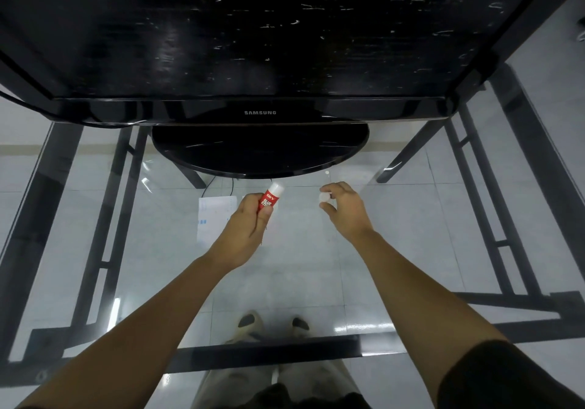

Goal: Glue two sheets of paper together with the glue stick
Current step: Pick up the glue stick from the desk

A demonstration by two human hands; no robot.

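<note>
Head view, left grip (pixel 245 228) clenched around glue stick (pixel 270 198), right grip (pixel 343 207) pinching its white cap (pixel 325 197), paper (pixel 215 215) beneath.

A black Samsung monitor (pixel 253 44) stands on the glass table (pixel 411 266), its round base (pixel 259 149) near.

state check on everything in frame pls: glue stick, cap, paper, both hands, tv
glue stick: uncapped, held tilted in the left hand
cap: off, pinched in the right hand's fingertips
paper: flat on the glass table, untouched; sheet count unclear
left hand: closed around the glue stick
right hand: closed on the cap
TV: screen dark, standing on the table
</note>
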